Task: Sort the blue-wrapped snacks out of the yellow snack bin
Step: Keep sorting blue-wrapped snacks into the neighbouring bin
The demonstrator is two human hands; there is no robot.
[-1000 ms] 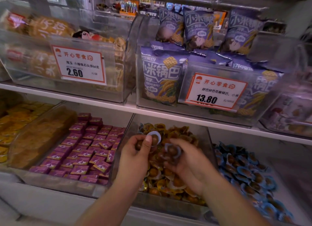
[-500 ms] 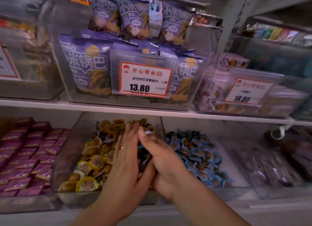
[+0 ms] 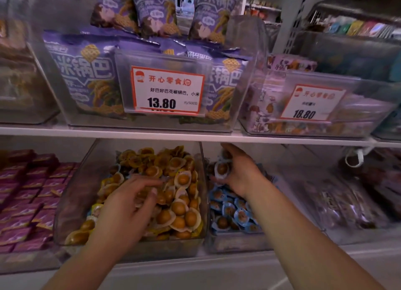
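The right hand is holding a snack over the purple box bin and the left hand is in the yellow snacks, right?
Not quite. The head view shows the right hand holding a snack over the blue snack bin, not the purple one. The left hand is in the yellow snack bin.

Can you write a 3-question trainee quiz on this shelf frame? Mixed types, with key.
1. True or false: the right hand is over the bin of blue-wrapped snacks.
2. Multiple choice: the left hand is at
A. the yellow snack bin
B. the purple packets
C. the 13.80 price tag
3. Fill in: the right hand grips a snack whose wrapper rim looks ____.

Key
1. True
2. A; its fingers lie on the yellow-wrapped snacks.
3. Pale, whitish-blue; the frame is too blurred to say more.
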